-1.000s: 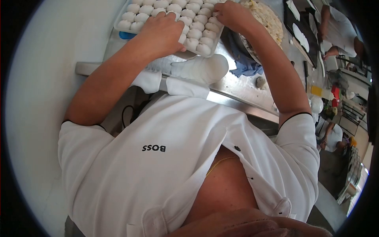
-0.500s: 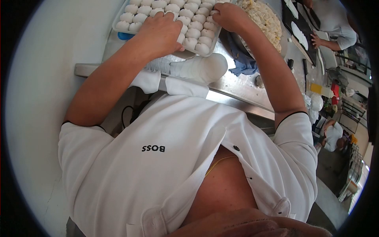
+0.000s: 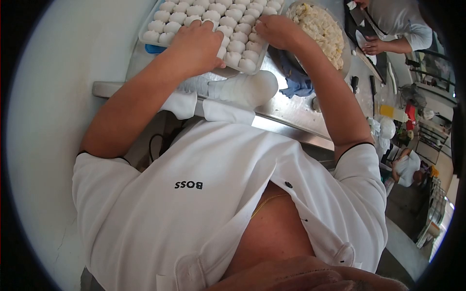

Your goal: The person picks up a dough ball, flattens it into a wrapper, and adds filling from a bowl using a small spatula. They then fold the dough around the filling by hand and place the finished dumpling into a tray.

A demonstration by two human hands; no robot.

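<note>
A tray (image 3: 146, 18) holds rows of white, round dumplings (image 3: 236, 46) with pinched tops. My left hand (image 3: 199, 46) lies over the dumplings near the tray's front edge, its fingers apart and the thumb spread toward the near rim. At the right edge of the tray, my right hand (image 3: 276, 31) has its fingers bent together on a dumpling, which they mostly hide. A stack of thin white rounds (image 3: 250, 88) lies on its side just in front of the tray, partly in clear plastic.
A wide bowl (image 3: 347, 46) of pale chopped filling stands right of the tray, beside a blue cloth (image 3: 297, 85). Beyond it, a co-worker's hand (image 3: 374, 46) rests at a black board (image 3: 381, 65). A metal edge (image 3: 276, 125) runs between my body and the worktop.
My right hand has moved down along the tray's right edge, toward me. The tray sits slightly lower in view. Across the table, the co-worker's hand has moved left over the black board.
</note>
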